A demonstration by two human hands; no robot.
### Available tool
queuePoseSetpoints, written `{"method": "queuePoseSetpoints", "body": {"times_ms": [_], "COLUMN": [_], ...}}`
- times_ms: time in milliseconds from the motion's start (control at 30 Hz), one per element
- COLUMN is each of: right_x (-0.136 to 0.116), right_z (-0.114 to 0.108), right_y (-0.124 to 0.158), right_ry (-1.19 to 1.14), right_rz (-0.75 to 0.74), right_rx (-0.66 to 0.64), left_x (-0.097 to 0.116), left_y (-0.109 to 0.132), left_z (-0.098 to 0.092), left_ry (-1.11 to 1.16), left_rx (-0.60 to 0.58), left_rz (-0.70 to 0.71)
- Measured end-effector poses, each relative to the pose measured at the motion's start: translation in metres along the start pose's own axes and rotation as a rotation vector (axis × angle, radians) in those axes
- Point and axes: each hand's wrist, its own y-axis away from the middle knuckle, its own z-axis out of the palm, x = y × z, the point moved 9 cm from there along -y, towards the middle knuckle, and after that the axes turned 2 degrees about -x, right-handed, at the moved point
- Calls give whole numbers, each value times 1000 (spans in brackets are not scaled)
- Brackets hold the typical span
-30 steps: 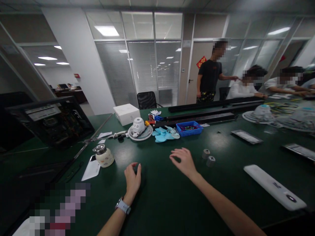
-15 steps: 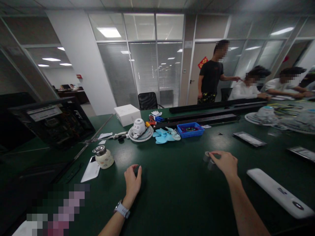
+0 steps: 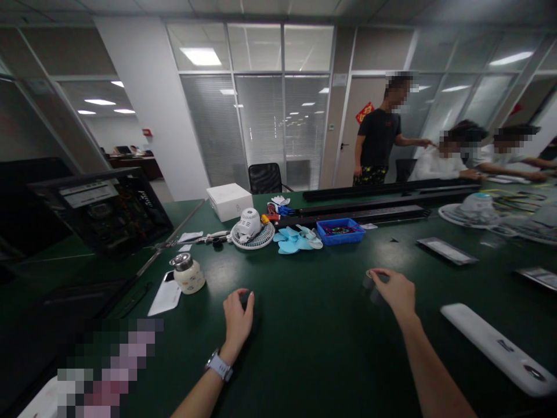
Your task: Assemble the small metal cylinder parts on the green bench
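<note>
My right hand (image 3: 394, 291) reaches over the green table (image 3: 313, 348), fingers curled around two small grey metal cylinders (image 3: 369, 285) that are partly hidden behind them. My left hand (image 3: 238, 319) rests on the table near its front, fingers loosely curled with nothing in them, a watch on the wrist. A small cream jar with a metal lid (image 3: 187, 273) stands to the left of my left hand, next to a white card (image 3: 165, 298).
A white long device (image 3: 500, 348) lies at the right. Further back are a white fan part (image 3: 252, 229), light blue fan blades (image 3: 298, 238), a blue tray (image 3: 340, 230), a white box (image 3: 228, 201) and black rails (image 3: 374, 203). An open computer case (image 3: 104, 209) stands left. Other people work at the far right.
My right hand moved right across the table to the two metal cylinders and closed its fingers around them. My left hand stayed where it was.
</note>
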Motion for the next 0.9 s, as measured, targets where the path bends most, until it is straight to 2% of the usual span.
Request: {"method": "queuePoseSetpoints", "body": {"times_ms": [233,533,700,800,900], "right_x": [8,13,38,55,47], "right_z": [-3,12,13,19,35], "right_y": [1,1,-10,-8,7], "right_ry": [-61,-148,-413,-479,-515], "right_rz": [83,129,103,117,70], "right_rx": [22,-93,-130,-281,-555], "left_x": [-2,-3,-4,-3,-1], "left_y": [1,-2,-1,-1,0], "left_z": [0,2,3,2,1], "left_ry": [-5,-13,-6,-7,-13], "left_rx": [-9,-19,-25,-24,-22], "left_rz": [-1,17,12,8,3]}}
